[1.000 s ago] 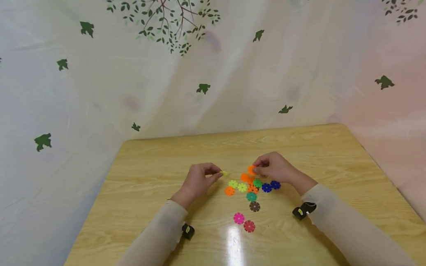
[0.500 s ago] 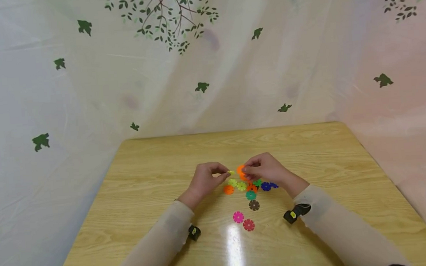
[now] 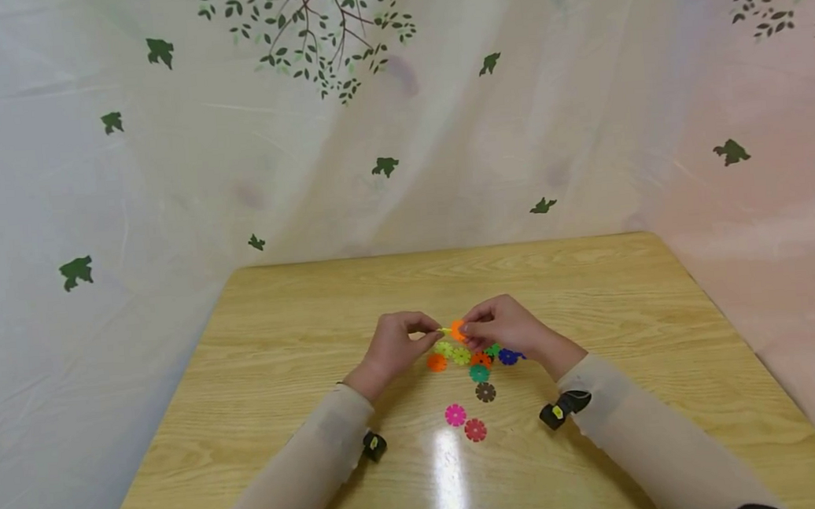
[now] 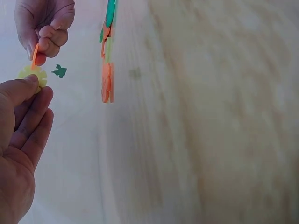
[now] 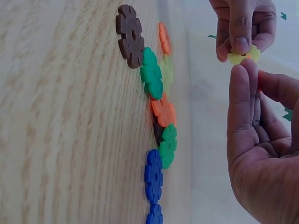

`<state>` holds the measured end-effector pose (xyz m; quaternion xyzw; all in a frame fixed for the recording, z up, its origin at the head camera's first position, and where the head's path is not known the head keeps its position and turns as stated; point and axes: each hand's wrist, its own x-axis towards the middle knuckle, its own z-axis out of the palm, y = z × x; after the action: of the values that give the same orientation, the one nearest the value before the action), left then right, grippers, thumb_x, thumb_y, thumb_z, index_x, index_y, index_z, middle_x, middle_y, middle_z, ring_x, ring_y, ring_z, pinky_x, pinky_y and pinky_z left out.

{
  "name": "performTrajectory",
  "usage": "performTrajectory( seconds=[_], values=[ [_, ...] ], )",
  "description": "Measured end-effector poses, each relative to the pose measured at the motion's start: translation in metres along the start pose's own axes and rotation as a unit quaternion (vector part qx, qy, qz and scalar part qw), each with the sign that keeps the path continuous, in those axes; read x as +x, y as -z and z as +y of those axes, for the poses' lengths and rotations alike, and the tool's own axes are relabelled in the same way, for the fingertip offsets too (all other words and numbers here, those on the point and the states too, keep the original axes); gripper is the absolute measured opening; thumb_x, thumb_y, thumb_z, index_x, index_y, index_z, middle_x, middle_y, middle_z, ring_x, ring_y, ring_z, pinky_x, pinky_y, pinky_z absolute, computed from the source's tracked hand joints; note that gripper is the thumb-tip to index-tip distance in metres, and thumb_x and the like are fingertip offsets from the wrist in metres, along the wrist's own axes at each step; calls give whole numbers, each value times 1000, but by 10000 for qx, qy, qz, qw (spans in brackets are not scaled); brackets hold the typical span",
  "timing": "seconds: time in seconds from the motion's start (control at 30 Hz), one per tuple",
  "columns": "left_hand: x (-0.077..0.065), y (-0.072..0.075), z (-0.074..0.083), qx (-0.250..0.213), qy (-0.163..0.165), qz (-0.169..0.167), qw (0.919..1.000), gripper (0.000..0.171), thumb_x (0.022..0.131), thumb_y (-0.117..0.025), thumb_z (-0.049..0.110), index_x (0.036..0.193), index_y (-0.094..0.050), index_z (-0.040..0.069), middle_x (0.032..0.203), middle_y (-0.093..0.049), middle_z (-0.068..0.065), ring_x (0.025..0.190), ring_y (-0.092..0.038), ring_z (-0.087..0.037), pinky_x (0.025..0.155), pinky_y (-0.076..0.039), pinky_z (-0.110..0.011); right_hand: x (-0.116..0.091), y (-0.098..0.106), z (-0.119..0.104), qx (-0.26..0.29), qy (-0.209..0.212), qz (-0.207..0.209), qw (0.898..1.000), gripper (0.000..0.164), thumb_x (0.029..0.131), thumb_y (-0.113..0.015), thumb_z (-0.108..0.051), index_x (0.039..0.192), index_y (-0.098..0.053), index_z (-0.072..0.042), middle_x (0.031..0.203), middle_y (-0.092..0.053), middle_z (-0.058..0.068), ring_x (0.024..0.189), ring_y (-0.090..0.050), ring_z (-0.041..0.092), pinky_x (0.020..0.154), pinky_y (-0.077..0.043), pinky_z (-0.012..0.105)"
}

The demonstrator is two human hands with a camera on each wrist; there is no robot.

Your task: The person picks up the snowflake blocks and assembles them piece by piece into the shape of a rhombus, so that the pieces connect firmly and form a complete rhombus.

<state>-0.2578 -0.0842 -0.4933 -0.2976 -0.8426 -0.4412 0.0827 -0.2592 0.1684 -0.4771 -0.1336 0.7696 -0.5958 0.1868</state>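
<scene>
Above the table, my left hand [image 3: 394, 348] pinches a yellow flower-shaped interlocking disc [image 4: 25, 73] between thumb and fingers. Opposite it, my right hand [image 3: 515, 327] grips an orange interlocking disc [image 3: 457, 331] by its side. The two discs meet edge to edge, turned crosswise: in the left wrist view the yellow one shows its face while the orange one is seen on edge. Fingers of the right hand hide part of the orange disc. Just below the hands lie two yellow discs [image 3: 461, 356] and another orange disc [image 3: 437, 362].
On the wooden table [image 3: 298, 309], more notched discs lie flat: teal [image 3: 480, 373], brown [image 3: 485, 392], pink [image 3: 456, 415], red [image 3: 475, 429], blue [image 5: 153, 177], green [image 5: 168, 147] and orange-red [image 5: 163, 111]. Behind the table hangs a leaf-printed curtain [image 3: 331, 181].
Both hands have come together, the right moving left with the orange disc, the left moving slightly right with the yellow one. The gap between the two discs has closed.
</scene>
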Motion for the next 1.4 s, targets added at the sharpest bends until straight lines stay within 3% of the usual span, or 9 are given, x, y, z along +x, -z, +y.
performTrajectory(
  seconds=[0.13,0.33,0.57,0.77,0.93,1.03,1.17,1.4],
  values=[
    [0,-1,1,102,-130,-33,9999,10,95,-81,16,95,-81,7,92,-79,2,88,-74,-9,89,-60,-34,-1,-2,-1,63,-33,-58,10000,23,103,-69,-12,115,-73,8,94,-77,18,84,-77,30,82,-61,52],
    [0,-2,4,293,-347,-104,9989,6,95,-80,11,95,-82,5,93,-80,-1,88,-75,-11,89,-59,-32,1,-4,-1,288,-159,-143,9994,22,104,-67,-9,114,-73,9,94,-76,20,81,-76,25,83,-61,52],
    [0,-3,6,321,-252,-123,9991,4,95,-79,9,95,-81,6,94,-79,-1,88,-75,-10,90,-59,-32,3,-3,1,355,-222,-192,9989,21,103,-67,-9,112,-74,9,92,-76,18,80,-76,25,83,-61,52],
    [-1,-2,4,301,-106,-149,9994,6,96,-79,13,95,-81,7,94,-79,-2,89,-74,-9,91,-58,-30,2,7,4,-174,-71,-364,9992,28,104,-69,-17,121,-73,5,103,-76,22,90,-76,34,83,-61,51],
    [-3,0,0,315,-4,-58,9995,2,94,-80,10,96,-81,9,93,-78,2,89,-74,-8,91,-58,-30,3,23,10,-748,60,-30,9972,30,103,-70,-15,125,-71,5,106,-76,18,90,-75,32,78,-63,44],
    [-4,2,-1,266,128,-95,9995,2,95,-80,10,97,-80,10,94,-78,3,89,-73,-7,91,-58,-29,4,29,12,-1447,76,202,9892,26,100,-73,-12,121,-74,3,104,-76,11,87,-73,26,74,-62,39],
    [-5,4,0,247,214,-159,9993,5,96,-79,13,98,-80,8,94,-78,3,90,-73,-8,92,-57,-28,3,31,13,-2387,-14,206,9709,19,96,-78,-11,113,-78,-3,98,-75,3,85,-67,19,74,-58,36],
    [-5,5,0,181,205,-81,9996,4,96,-79,11,96,-80,8,93,-77,2,89,-73,-8,92,-58,-30,-4,33,16,-2705,-251,-68,9624,20,87,-86,-8,106,-79,-5,95,-74,1,87,-66,19,82,-57,39]
  ],
)
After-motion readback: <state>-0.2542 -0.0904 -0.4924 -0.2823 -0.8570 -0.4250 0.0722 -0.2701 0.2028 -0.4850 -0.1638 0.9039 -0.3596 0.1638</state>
